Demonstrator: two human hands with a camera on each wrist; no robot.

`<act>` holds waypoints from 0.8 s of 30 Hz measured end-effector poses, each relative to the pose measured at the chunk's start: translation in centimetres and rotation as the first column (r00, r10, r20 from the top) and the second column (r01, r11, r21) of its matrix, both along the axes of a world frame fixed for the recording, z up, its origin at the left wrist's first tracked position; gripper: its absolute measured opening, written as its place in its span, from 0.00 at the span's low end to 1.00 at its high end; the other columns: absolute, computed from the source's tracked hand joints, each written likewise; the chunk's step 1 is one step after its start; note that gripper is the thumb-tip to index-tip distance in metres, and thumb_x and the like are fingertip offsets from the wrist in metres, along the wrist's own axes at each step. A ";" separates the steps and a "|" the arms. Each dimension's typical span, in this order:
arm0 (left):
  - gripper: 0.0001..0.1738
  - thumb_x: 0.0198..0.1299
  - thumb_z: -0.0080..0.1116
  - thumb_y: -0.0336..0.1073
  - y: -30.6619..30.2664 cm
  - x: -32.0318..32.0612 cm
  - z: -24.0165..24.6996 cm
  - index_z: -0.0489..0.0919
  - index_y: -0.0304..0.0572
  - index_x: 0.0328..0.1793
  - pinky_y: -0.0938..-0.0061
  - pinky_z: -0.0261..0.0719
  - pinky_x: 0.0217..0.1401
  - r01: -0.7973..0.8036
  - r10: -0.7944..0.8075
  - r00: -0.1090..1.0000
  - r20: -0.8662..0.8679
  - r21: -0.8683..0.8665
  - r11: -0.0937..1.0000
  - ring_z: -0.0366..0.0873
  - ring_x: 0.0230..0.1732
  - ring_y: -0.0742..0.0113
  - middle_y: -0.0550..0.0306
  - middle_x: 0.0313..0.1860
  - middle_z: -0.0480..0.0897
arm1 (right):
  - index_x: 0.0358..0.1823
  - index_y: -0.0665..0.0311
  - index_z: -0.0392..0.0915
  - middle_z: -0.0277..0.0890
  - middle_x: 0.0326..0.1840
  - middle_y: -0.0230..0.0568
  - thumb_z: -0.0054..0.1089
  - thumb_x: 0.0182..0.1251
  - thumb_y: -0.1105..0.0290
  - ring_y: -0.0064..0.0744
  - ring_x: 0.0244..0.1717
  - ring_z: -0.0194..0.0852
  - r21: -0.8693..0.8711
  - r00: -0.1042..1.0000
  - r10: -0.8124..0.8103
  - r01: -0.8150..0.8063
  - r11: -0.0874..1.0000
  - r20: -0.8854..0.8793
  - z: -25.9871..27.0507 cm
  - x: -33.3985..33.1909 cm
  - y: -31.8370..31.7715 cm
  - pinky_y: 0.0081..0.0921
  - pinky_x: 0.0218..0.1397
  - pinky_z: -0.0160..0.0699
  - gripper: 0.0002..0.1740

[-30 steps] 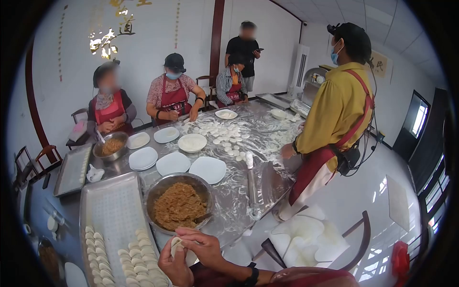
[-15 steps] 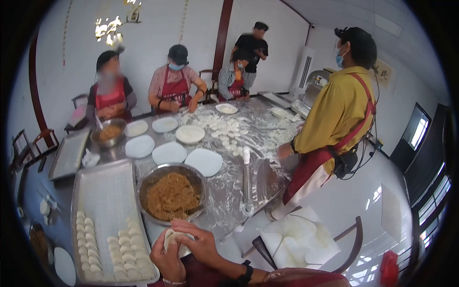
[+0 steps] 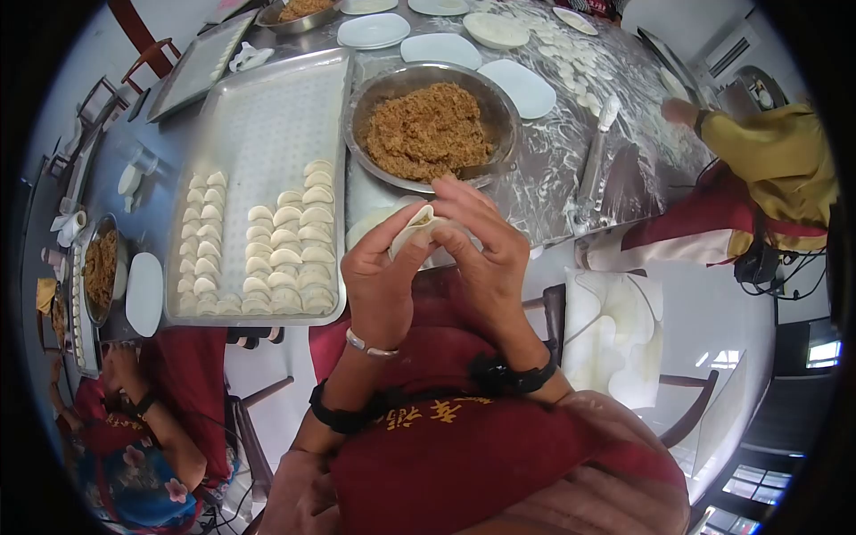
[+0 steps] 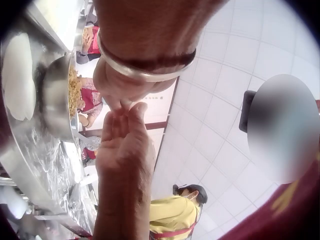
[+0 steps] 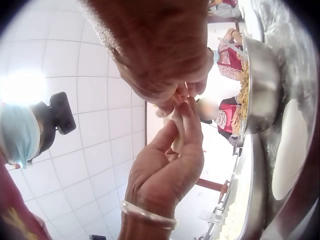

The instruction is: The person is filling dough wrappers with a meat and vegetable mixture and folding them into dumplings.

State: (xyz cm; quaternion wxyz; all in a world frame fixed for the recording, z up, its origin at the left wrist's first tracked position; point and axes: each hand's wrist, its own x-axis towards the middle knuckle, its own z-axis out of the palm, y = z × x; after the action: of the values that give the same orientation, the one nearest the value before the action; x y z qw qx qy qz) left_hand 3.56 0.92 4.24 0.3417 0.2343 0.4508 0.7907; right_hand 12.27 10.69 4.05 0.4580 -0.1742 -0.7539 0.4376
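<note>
My left hand, with a bracelet at the wrist, pinches one side of a folded dumpling. The right hand pinches the other side, thumbs close together at the edge of the dough. In the right wrist view the pale dough shows between the fingers; in the left wrist view the hands mostly hide it. Just beyond the hands stands a steel bowl of brown filling, a utensil handle at its near rim. Left of it, a metal tray carries rows of finished dumplings.
White plates stand behind the bowl. A rolling pin lies on the floured table to the right. A person in a yellow shirt stands at the right; another person's arm is at lower left. A chair stands right of me.
The head view has tipped down, so hands, bowl and tray appear higher and nearer. Both hands still hold the dumpling, with the right-hand fingers shifted along its edge.
</note>
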 end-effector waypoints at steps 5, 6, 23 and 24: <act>0.21 0.69 0.55 0.26 -0.5 -0.4 -0.2 0.72 0.24 0.67 0.72 0.82 0.60 0.093 -0.094 0.996 0.010 0.006 0.996 0.81 0.55 0.65 0.47 0.56 0.81 | 0.54 0.65 0.83 0.79 0.63 0.46 0.69 0.60 0.72 0.42 0.70 0.70 -0.235 0.978 0.196 -0.207 0.950 -0.069 -0.9 0.3 0.5 0.35 0.70 0.68 0.19; 0.21 0.69 0.54 0.26 -0.7 -0.6 -0.4 0.71 0.24 0.67 0.70 0.82 0.61 0.113 -0.113 0.994 -0.014 -0.009 0.994 0.81 0.56 0.63 0.46 0.57 0.80 | 0.53 0.65 0.83 0.79 0.62 0.45 0.69 0.59 0.72 0.42 0.70 0.70 -0.249 0.976 0.207 -0.218 0.944 -0.072 -0.9 0.4 0.4 0.35 0.70 0.68 0.19; 0.22 0.69 0.49 0.24 -1.0 -2.6 0.3 0.71 0.24 0.69 0.74 0.81 0.61 0.204 -0.331 0.869 -0.367 -0.345 0.916 0.80 0.57 0.66 0.47 0.58 0.80 | 0.41 0.64 0.85 0.84 0.54 0.44 0.69 0.56 0.76 0.48 0.66 0.74 0.130 0.992 0.109 -0.116 0.985 0.059 -0.9 0.6 0.9 0.38 0.67 0.72 0.10; 0.23 0.69 0.49 0.24 -1.1 -2.9 0.1 0.70 0.25 0.69 0.74 0.81 0.61 0.225 -0.344 0.879 -0.331 -0.349 0.910 0.80 0.57 0.66 0.47 0.59 0.80 | 0.42 0.64 0.86 0.83 0.54 0.44 0.69 0.56 0.76 0.48 0.66 0.73 0.133 0.991 0.102 -0.113 0.985 0.087 -1.0 0.7 0.9 0.38 0.67 0.72 0.11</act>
State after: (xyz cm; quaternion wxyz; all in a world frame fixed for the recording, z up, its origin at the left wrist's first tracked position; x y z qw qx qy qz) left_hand 0.64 -0.23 4.36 0.3917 0.3948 0.5836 0.5917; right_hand 12.92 11.63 3.09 0.4142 -0.1183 -0.8083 0.4013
